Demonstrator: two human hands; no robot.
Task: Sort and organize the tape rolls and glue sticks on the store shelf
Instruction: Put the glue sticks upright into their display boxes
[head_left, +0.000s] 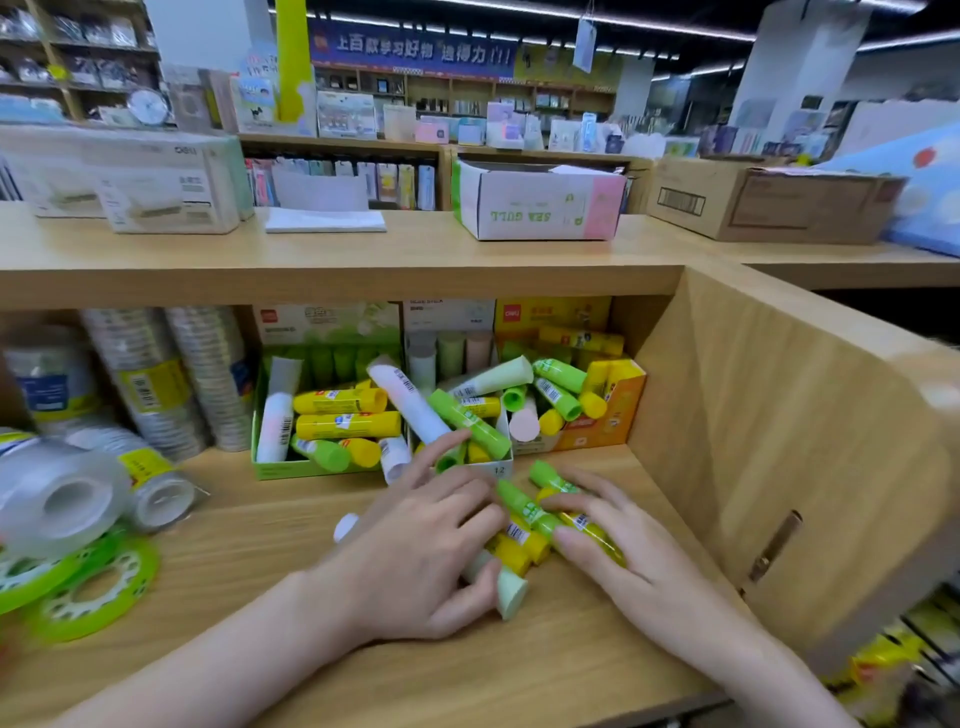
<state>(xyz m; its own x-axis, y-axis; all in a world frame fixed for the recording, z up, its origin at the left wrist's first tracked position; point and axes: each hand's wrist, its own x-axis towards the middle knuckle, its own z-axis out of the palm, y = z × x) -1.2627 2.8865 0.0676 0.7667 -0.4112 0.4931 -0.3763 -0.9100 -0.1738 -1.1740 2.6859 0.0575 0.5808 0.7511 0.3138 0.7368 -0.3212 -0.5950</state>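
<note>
While your left hand (415, 551) and right hand (618, 540) cup the loose glue sticks (524, 525) between relaxed fingers, neither grip closed, you keep them from rolling across the shelf (291, 644).

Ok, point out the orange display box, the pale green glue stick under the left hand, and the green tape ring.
orange display box (615, 410): head view, front right wall.
pale green glue stick (511, 597): head view, flat end cap.
green tape ring (140, 577): head view, right rim.
</note>
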